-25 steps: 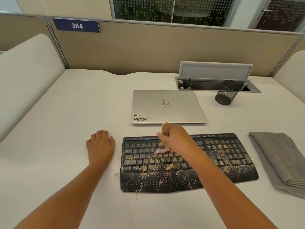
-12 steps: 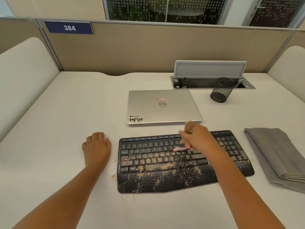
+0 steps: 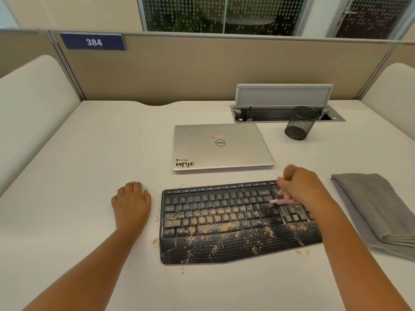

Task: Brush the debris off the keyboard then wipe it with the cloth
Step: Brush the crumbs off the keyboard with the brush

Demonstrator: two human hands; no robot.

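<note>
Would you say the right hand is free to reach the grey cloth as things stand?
Not quite: the right hand grips the brush over the keyboard. The cloth lies just beside it with nothing between, so probably yes once the brush is put down.

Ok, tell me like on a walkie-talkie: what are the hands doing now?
Right hand grips brush, bristles on keyboard. Left hand flat on desk. Debris remains on keys; cloth untouched. Nothing in the way.

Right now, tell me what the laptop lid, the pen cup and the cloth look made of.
Laptop lid: brushed silver, likely metal or painted plastic, dull sheen.
Pen cup: black wire mesh, see-through.
Cloth: grey woven fabric, matte, soft folds.
</note>
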